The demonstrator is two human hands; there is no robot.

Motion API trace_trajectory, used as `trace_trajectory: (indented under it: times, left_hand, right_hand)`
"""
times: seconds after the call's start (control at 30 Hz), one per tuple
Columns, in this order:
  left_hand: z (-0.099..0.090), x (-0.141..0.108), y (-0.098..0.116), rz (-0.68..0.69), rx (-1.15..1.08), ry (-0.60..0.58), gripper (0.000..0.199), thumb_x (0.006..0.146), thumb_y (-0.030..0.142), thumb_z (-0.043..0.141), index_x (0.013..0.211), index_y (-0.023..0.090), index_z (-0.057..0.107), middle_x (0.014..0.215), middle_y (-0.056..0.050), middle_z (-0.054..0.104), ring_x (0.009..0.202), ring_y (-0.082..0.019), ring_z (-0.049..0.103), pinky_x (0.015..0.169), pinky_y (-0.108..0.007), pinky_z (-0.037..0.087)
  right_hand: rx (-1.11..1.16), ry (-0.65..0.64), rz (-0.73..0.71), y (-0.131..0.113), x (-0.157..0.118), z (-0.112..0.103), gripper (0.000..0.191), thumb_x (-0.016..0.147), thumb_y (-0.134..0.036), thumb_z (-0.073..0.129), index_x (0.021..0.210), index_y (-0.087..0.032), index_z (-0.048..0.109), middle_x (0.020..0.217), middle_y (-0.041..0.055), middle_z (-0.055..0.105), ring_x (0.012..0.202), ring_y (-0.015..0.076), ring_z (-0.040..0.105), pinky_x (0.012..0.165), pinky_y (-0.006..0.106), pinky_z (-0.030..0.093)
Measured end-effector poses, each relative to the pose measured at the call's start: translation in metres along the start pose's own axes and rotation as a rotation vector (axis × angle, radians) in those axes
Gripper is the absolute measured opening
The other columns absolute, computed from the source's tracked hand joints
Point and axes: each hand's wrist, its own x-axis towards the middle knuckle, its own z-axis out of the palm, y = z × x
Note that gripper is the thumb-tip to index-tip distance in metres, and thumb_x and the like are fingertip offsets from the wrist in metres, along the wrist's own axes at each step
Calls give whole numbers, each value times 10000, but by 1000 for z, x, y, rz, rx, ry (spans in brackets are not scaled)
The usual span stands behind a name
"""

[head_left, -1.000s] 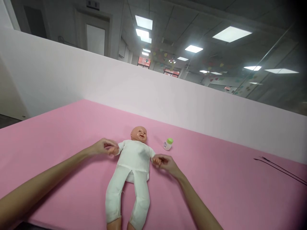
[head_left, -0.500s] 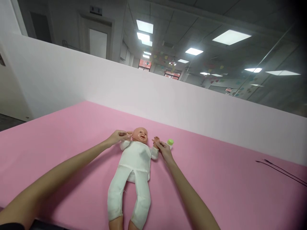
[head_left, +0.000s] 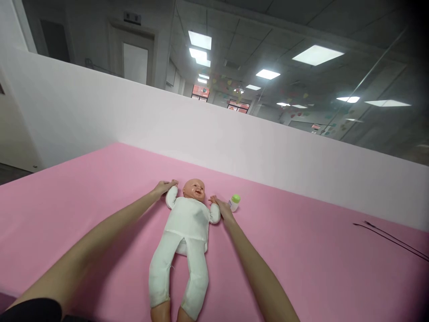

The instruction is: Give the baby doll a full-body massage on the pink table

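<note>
A baby doll (head_left: 187,226) lies on its back near the middle of the pink-covered bench (head_left: 301,255), its head toward the far edge and its feet toward the near edge. Its long axis runs almost straight across the bench, leaning slightly, with the legs splayed a little and the arms out to the sides.

The soft white cloth body and stuffed limbs look light and floppy, while the glossy vinyl head (head_left: 193,190) looks firmer and a little slippery. The surest hold would likely be under the head and around the trunk, as the limbs would probably bend.

The left hand (head_left: 164,187) rests at the end of the doll's arm on that side, and the right hand (head_left: 221,206) touches the doll's other small hand. Both seem loose, but I cannot tell whether either grips. A small feeding bottle (head_left: 235,202) with a green cap stands just beyond the right hand.
</note>
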Motion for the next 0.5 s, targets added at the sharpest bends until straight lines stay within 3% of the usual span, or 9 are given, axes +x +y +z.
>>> trace_trajectory:
  times: [0.13,0.3,0.4,0.5]
  left_hand:
    - [-43,-23,-5,114,-33,7,615,617,709,778,943,197,681,858,-37,721,738,-174,668,660,-260,518]
    - [-102,-42,-22,75,128,102,478,585,628,814,650,185,645,552,-4,583,522,-146,505,512,-256,365]
    - [-118,-48,-31,27,302,128,479,585,599,807,486,208,549,445,-1,500,439,-140,406,482,-268,260]
    - [-123,-50,-32,-9,585,156,500,634,640,756,478,221,532,505,-38,564,478,-194,496,509,-281,269]
  right_hand:
    - [15,23,1,4,-24,-36,528,717,-622,727,946,-147,765,685,32,695,563,153,559,487,253,395]
    - [-70,60,76,12,-52,-91,482,688,-661,741,650,-199,609,505,-21,503,446,119,403,443,272,312]
    - [-354,79,105,19,-59,-113,491,723,-672,654,552,-240,496,426,-46,398,423,127,346,446,285,255]
    - [-591,112,81,23,-62,-122,490,742,-630,623,500,-246,439,442,-27,427,465,142,376,479,288,244]
